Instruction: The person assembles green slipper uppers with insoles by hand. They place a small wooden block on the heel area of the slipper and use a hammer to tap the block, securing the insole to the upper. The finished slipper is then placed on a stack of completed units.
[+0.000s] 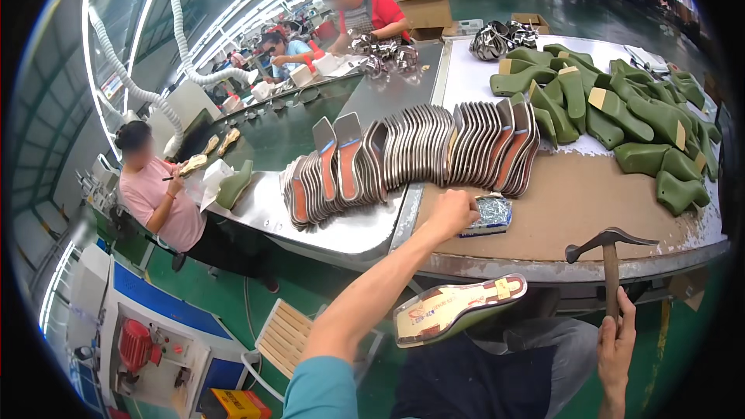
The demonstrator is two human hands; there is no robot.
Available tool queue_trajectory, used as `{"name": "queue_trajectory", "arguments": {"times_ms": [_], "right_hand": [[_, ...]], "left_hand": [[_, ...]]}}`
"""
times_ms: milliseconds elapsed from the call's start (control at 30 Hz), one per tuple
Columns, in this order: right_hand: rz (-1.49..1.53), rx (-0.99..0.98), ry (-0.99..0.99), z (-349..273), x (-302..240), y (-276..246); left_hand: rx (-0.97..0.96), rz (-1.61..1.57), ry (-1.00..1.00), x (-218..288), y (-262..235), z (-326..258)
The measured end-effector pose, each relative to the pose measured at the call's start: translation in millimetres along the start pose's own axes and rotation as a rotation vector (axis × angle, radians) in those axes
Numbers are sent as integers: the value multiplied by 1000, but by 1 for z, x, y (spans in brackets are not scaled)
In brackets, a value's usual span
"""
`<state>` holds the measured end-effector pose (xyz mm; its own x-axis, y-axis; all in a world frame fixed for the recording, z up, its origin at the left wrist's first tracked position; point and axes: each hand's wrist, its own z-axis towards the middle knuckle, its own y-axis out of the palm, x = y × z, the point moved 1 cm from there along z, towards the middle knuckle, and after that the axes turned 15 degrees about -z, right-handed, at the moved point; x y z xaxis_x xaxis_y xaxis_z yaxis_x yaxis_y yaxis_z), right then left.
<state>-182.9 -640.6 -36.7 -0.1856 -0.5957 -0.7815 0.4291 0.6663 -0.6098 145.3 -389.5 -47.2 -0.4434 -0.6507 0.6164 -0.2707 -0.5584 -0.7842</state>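
My left hand is at the edge of a small open box of nails on the table, its fingers curled together; what they hold, if anything, is too small to make out. My right hand is wrapped round the wooden handle of a hammer, whose dark metal head points up, just over the table's front edge. On my lap lies a green shoe last, sole side up, with a pale insole on it. Behind the nail box stands a long curved row of insoles, packed on edge.
Many green shoe lasts are heaped on the table's right side. A conveyor runs along the far left. A person in pink handles a shoe there; another in red works behind. A slatted wooden seat stands at my left.
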Motion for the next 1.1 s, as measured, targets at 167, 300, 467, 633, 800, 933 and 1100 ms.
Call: {"name": "queue_trajectory", "arguments": {"times_ms": [167, 300, 467, 633, 800, 933, 1100], "right_hand": [[35, 2, 45, -2, -10, -5], [6, -32, -24, 1, -24, -7], [77, -157, 83, 10, -38, 8], [223, -253, 39, 41, -35, 62], [306, -451, 108, 69, -46, 103], [550, -530, 143, 69, -38, 128], [698, -293, 233, 39, -45, 133]], "left_hand": [[109, -225, 55, -9, -3, -4], [204, -283, 115, -16, -3, -10], [256, -357, 86, -7, -5, -12], [195, -421, 111, 37, -20, -54], [203, -312, 106, 86, -12, -183], [463, -119, 202, 67, 23, -213], [280, -198, 456, 23, -2, -166]]}}
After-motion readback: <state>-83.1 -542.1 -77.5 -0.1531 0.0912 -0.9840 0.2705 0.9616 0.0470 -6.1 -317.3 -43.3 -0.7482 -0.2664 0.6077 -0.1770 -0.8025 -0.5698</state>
